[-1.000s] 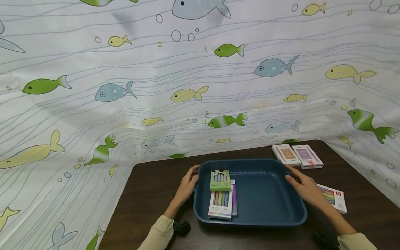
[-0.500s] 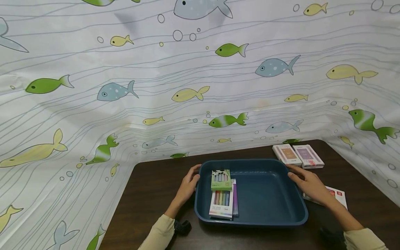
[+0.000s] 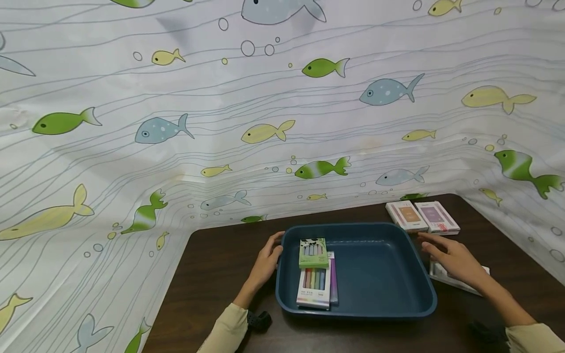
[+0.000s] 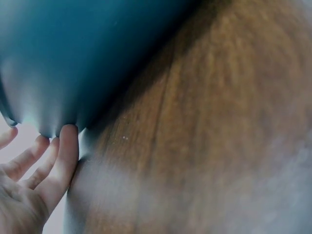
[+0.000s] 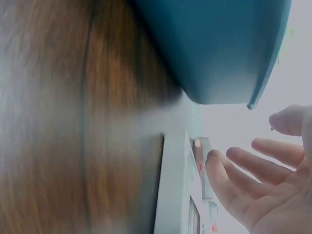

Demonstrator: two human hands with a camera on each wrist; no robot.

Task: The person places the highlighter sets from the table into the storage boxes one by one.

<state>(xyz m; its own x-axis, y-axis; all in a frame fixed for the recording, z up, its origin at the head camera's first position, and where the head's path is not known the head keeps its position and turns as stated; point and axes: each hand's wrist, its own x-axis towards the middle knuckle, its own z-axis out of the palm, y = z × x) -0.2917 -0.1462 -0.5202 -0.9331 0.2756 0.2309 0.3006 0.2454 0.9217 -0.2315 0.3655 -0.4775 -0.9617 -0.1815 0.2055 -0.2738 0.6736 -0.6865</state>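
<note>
Fish-print sheet (image 3: 212, 98) behind dark wood table (image 3: 207, 264).

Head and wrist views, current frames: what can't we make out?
Head: most of the top of the white box beside the tray, hidden by the right hand.
Head: the purple pack beyond its visible strip, covered by the box of coloured sticks.
Head: fine print on the green box, too small.
Left wrist: part of the left hand, cut off by the frame's edges.
Right wrist: rest of the white box, cut off by the bottom edge.
</note>
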